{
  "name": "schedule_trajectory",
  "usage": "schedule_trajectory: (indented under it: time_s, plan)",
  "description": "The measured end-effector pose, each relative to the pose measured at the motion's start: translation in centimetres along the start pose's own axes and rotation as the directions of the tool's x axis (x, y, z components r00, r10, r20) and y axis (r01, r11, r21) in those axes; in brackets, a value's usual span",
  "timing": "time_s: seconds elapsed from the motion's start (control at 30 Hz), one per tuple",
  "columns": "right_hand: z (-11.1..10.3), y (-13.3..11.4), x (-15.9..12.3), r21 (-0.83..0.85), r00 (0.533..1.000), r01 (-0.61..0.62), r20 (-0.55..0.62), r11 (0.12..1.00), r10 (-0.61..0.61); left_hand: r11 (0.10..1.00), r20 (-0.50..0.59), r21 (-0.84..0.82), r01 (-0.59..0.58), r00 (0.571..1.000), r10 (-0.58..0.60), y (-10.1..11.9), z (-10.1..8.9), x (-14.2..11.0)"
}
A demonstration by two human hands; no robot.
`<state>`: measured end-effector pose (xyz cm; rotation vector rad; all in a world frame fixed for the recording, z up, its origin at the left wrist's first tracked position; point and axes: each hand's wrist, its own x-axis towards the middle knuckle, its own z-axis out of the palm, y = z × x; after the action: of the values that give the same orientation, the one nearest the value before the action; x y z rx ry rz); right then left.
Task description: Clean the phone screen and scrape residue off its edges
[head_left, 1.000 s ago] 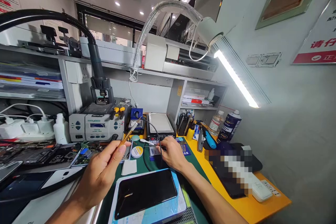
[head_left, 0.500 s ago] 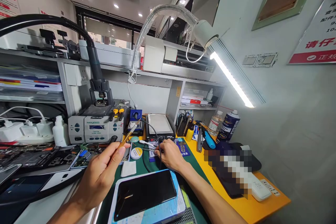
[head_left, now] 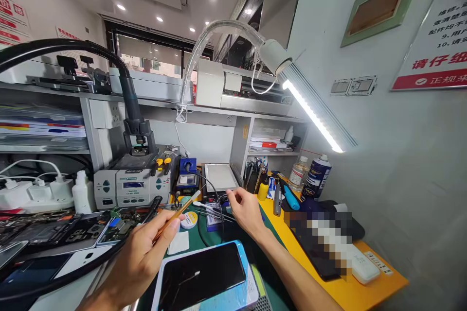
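Observation:
My left hand grips a thin brush with an orange handle, its pale tip pointing up and right over the green mat. Just below my hands, a phone with a dark screen lies face up on a blue-edged pad. My right hand is raised above the mat, thumb and forefinger close together; I cannot tell whether anything is pinched between them. Metal tweezers and a black cable lie just left of it. A round tin and a white wipe sit near the brush.
A rework station, blue soldering stand and heating plate line the back. Opened phones cover the left. A spray can, bottle and hand tools stand on the orange mat. A lamp hangs overhead.
My right hand has lifted off the tweezers and cable on the mat and now hovers above them. The left hand with the brush has dropped slightly. The camera view has tilted.

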<state>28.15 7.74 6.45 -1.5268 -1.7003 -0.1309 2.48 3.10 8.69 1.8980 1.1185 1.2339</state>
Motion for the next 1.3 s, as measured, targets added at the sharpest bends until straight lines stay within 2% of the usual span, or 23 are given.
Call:
schedule_trajectory:
  time_s: [0.1, 0.2, 0.33, 0.4, 0.5, 0.83, 1.03, 1.17, 1.3]
  plan:
    - [-0.8, -0.9, -0.3, 0.053, 0.976, 0.041, -0.214, 0.998, -0.029, 1.0, 0.029, 0.0, -0.016, 0.999, 0.016, -0.3, 0.0, 0.1]
    - [-1.3, -2.4, -1.2, 0.063, 0.928, 0.203, -0.33, 0.977, -0.171, 1.0, 0.07, 0.001, -0.005, 0.998, 0.005, -0.3, 0.1, 0.0]
    - [-1.3, -4.3, -2.2, -0.014, 0.84, 0.455, -0.326, 0.89, -0.434, 0.999, 0.137, 0.042, -0.028, 0.99, 0.022, -0.1, 0.3, -0.1]
    - [-1.1, -4.9, -2.4, -0.066, 0.811, 0.51, -0.295, 0.858, -0.505, 0.995, 0.184, 0.067, -0.069, 0.981, 0.055, -0.3, 0.4, 0.0]
    - [-0.8, -5.1, -2.5, -0.121, 0.811, 0.521, -0.238, 0.845, -0.535, 0.99, 0.27, 0.103, -0.1, 0.961, 0.068, -0.6, 0.4, 0.1]
    - [0.3, -4.2, -2.6, -0.086, 0.897, 0.413, -0.137, 0.907, -0.421, 0.992, 0.367, 0.121, -0.032, 0.93, -0.014, -0.8, 0.5, 0.2]
    - [0.4, -2.9, -1.8, 0.058, 0.955, 0.266, -0.154, 0.962, -0.255, 0.964, 0.331, 0.252, -0.085, 0.944, -0.003, -1.0, 0.1, 0.4]
    - [-0.2, -2.7, -1.6, 0.202, 0.976, 0.163, -0.178, 0.966, -0.127, 0.898, 0.47, 0.39, -0.204, 0.883, -0.003, -2.3, -0.2, 0.0]
    - [-0.7, -3.2, -1.7, 0.36, 0.995, 0.04, -0.102, 0.932, -0.003, 0.869, 0.544, 0.464, -0.173, 0.83, -0.126, -3.0, -0.9, -0.3]
